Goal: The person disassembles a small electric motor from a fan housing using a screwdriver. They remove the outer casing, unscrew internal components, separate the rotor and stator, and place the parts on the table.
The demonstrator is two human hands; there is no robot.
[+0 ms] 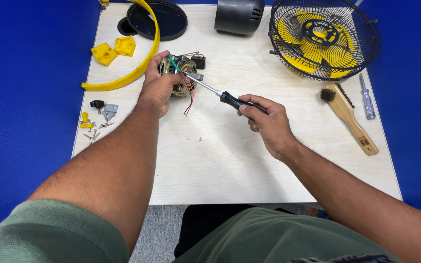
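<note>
Far left of the grip: loose screws [93, 134], a small grey bracket [109, 111], a black knob [96, 103] and a yellow clip [85, 120] lie scattered near the table [210, 165] edge. Risk: a forearm sweep sends them to the floor; nothing holds them.

Above those, two yellow blocks [114, 49] and a curved yellow band [137, 58], w/ a black disc [164, 19] behind.

Left hand [158, 87] is wrapped around the fan motor [181, 73], fingers closed on its near side, motor resting on the table top just beyond the knuckles. Thin wires [189, 95] (red, green, dark) trail out on the tool side and hang right across the shaft's path. Likely trouble: tip slips off the fastener and nicks insulation or jabs the holding fingers, since they sit close to the tip.

Screwdriver [220, 93] runs from motor to right hand [266, 122], which is clamped on the black handle, shaft angled up-left. Angle looks oblique, so cam-out is plausible. Can't tell if the tip is seated.

Right of the grip, well apart: dark motor housing [239, 14], caged yellow fan [323, 36], wooden brush [349, 117], small clear-handled screwdriver [366, 102] near the table's right edge; could roll off if bumped.
</note>
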